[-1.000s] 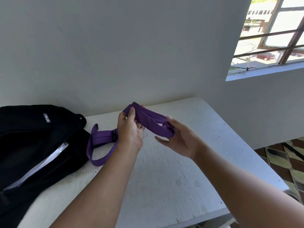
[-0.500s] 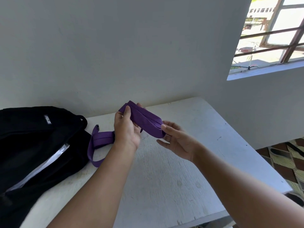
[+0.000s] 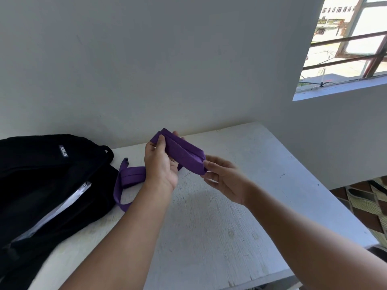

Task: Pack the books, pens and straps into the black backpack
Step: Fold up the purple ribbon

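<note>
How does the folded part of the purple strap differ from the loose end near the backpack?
The folded part is stacked in flat layers, held in the air between the left hand and the right hand. The loose end trails in a single open loop beside the black backpack. Both are the same purple webbing.

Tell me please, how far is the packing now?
Done: something white already shows inside the open black backpack. In hand: left hand and right hand hold the folded part of the purple strap; its tail lies on the white table. Left: finish folding and pack it.
</note>
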### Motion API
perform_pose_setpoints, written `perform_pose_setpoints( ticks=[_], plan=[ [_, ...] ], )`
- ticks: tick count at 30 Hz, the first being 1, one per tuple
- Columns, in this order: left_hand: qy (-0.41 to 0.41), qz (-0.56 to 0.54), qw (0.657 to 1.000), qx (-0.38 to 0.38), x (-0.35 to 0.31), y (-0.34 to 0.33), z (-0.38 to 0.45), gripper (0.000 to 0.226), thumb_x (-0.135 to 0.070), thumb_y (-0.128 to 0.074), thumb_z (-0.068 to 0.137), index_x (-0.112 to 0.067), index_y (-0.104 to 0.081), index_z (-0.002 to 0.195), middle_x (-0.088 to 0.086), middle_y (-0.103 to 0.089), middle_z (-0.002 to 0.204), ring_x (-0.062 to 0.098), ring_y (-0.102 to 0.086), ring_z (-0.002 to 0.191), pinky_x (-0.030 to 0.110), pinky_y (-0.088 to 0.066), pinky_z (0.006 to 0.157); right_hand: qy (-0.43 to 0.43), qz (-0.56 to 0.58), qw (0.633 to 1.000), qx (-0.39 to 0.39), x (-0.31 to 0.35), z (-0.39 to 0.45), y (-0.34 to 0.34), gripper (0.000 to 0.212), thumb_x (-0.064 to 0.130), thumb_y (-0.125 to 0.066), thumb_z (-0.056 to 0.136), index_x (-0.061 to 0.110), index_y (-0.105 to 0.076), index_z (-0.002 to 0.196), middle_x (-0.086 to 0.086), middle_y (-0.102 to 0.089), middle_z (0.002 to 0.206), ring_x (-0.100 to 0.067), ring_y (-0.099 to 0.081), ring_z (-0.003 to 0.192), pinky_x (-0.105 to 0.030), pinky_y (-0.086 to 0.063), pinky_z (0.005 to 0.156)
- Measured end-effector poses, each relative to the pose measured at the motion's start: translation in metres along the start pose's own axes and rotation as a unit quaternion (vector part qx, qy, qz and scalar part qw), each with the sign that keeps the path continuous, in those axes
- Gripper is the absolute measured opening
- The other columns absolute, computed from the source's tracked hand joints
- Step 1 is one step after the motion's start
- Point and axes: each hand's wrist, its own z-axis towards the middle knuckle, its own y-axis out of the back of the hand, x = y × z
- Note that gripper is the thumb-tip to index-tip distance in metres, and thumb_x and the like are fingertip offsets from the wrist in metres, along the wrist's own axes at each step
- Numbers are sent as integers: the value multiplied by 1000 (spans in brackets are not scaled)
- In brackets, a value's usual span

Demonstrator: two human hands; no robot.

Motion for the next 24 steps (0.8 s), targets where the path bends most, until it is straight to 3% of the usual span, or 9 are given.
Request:
perform_pose_setpoints(
  ticks=[4,6,10,13,17,19,22,24],
  plan=[
    [1,10,1000,2,1,2,1,7,-16,-50,108,-17,-55,113,12,-78,104,31,-76,90,51,-56,98,7,6,1000,-3,2,1,-3,13,11,-68,97,19,-76,102,-4,-70,100,-14,-62,89,-39,-45,103],
    [-2,8,1000,5,0,3,1,10,-16,-50,108,-15,-54,117,13,-78,106,30,-76,89,49,-58,96,9,50,999,17,3,1,-1,12,12,-73,92,22,-68,98,-4,-69,109,-16,-62,99,-42,-44,108],
    [-2,10,1000,3,1,6,3,12,-14,-48,108,-12,-53,119,15,-77,107,30,-76,89,46,-60,88,-24,116,986,118,6,-3,7,59,22,-88,81,14,-56,130,-9,-62,130,-22,-60,120,-52,-38,120],
    [13,-8,1000,-2,1,8,4,8,-14,-48,108,-13,-53,115,17,-75,110,31,-75,92,42,-62,78,-20,96,978,185,8,-7,2,67,16,-91,77,10,-52,131,-10,-61,129,-22,-61,121,-56,-34,121],
    [23,-11,1000,-1,3,9,1,12,-18,-51,107,-14,-56,118,13,-77,108,27,-74,103,49,-58,94,1,117,980,158,12,-9,-10,39,12,-86,82,20,-62,112,-5,-69,123,-20,-66,115,-50,-41,116],
    [72,-20,997,8,4,11,-3,34,-32,-58,104,-11,-57,130,14,-72,123,29,-71,113,54,-54,99,18,128,984,123,14,-9,-13,27,13,-76,90,23,-63,111,-2,-70,119,-17,-69,107,-42,-45,110],
    [186,-59,975,105,8,18,-20,80,-58,-70,88,-2,-53,143,21,-59,142,37,-56,133,54,-42,113,30,110,989,96,17,-8,-17,35,23,-71,95,20,-57,127,0,-69,113,-13,-68,99,-36,-45,103],
    [222,-73,964,131,13,19,-34,67,-51,-68,92,1,-61,133,23,-62,137,35,-59,129,48,-42,114,27,92,992,77,17,-7,-19,44,31,-76,92,21,-55,129,0,-66,112,-11,-66,97,-32,-45,97]
  ],
)
